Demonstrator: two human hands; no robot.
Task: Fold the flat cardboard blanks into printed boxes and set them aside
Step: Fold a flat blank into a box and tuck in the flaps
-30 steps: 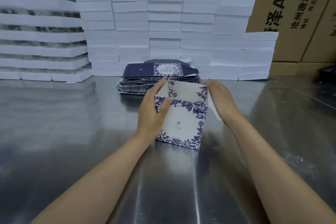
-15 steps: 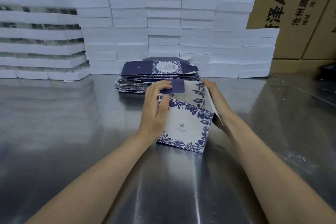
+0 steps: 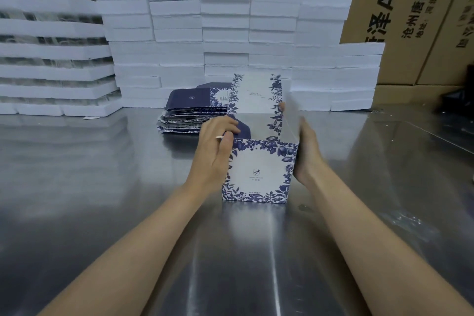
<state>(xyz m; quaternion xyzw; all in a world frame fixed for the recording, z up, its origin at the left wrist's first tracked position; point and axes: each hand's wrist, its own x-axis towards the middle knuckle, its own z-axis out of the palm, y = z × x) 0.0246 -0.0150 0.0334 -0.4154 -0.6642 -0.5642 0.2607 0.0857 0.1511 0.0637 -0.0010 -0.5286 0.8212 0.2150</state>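
A white box with blue floral print (image 3: 259,174) stands upright on the steel table (image 3: 102,187), its top unclosed. Its rear lid panel sticks straight up. My left hand (image 3: 216,146) is at the box's left side, fingers curled over a dark blue side flap that it pushes inward. My right hand (image 3: 306,151) lies against the right wall, fingers up along a blurred white right flap. Behind the box lies a stack of flat dark blue printed blanks (image 3: 195,110).
White foam blocks (image 3: 230,41) are stacked in a wall along the table's back. More foam trays (image 3: 48,59) are piled at the back left. Brown shipping cartons (image 3: 400,15) stand behind them. A dark object (image 3: 459,100) lies at the far right.
The box has been squared to face me and its rear lid panel now stands upright. My left hand keeps folding the blue side flap inward; my right hand has moved forward along the right wall.
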